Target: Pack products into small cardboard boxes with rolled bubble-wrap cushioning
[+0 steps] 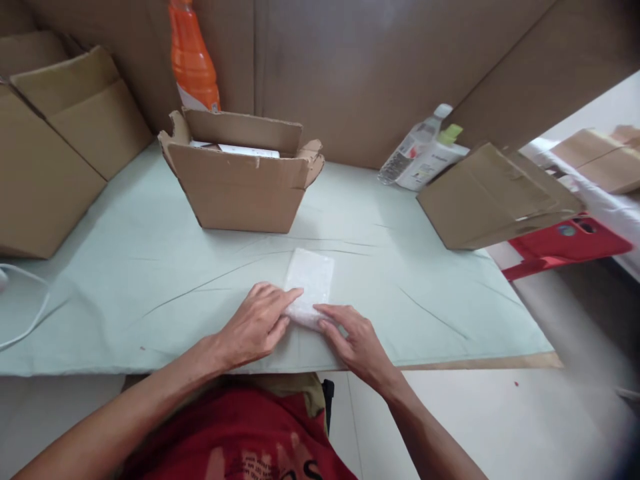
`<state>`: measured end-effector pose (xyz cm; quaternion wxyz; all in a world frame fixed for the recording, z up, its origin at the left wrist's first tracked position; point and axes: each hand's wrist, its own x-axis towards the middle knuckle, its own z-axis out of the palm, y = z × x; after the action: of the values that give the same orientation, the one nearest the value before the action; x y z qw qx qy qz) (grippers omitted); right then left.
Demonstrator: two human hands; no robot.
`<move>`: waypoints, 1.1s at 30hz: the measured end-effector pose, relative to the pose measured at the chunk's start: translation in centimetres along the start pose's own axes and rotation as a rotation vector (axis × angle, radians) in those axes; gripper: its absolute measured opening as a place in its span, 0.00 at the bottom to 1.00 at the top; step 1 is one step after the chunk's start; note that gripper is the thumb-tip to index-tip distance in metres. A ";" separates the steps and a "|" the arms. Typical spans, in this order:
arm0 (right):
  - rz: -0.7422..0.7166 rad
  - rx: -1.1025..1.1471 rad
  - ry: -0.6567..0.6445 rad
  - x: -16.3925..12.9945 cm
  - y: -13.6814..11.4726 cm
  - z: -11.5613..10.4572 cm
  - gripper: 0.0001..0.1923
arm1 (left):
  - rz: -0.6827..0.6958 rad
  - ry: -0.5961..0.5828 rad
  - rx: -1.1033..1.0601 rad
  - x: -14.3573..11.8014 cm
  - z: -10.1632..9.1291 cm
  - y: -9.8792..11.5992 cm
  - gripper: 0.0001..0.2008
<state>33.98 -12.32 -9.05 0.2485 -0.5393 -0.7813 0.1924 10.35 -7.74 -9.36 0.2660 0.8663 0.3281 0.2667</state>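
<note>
A small, flat rectangular packet in whitish bubble wrap (311, 277) lies on the table in front of me. Its near end looks rounded, as if folded or rolled. My left hand (256, 321) grips the packet's left near corner, thumb and fingers closed on the edge. On the opposite side, my right hand (353, 337) pinches the right near corner with its fingertips. What is inside the wrap cannot be made out.
The table (150, 293) has a pale green cover. An open carton (245, 193) holding white items stands behind the packet. Larger cartons (45, 167) are at left, another box (493, 200) at right. An orange bottle (195, 60), a clear bottle (413, 147) and a white bottle (430, 163) stand behind.
</note>
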 end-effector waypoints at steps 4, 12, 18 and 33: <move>0.050 0.087 -0.047 -0.8 -0.9 -0.5 0.14 | -0.160 -0.048 -0.036 -1.4 -0.6 0.5 0.24; -0.265 -0.285 -0.002 -0.5 -1.4 0.5 0.18 | -0.348 -0.094 0.158 0.7 0.1 -0.3 0.18; 0.040 0.042 0.201 0.8 -0.5 2.0 0.12 | -0.645 0.220 -0.417 -1.5 -0.6 0.7 0.29; 0.221 0.692 -0.023 1.5 -0.1 2.0 0.33 | -0.634 0.351 -0.768 -1.3 0.9 2.2 0.34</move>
<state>32.26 -11.06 -10.30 0.3851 -0.5024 -0.6097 0.4770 11.06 -10.33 -9.01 0.5729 0.5069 0.4924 0.4151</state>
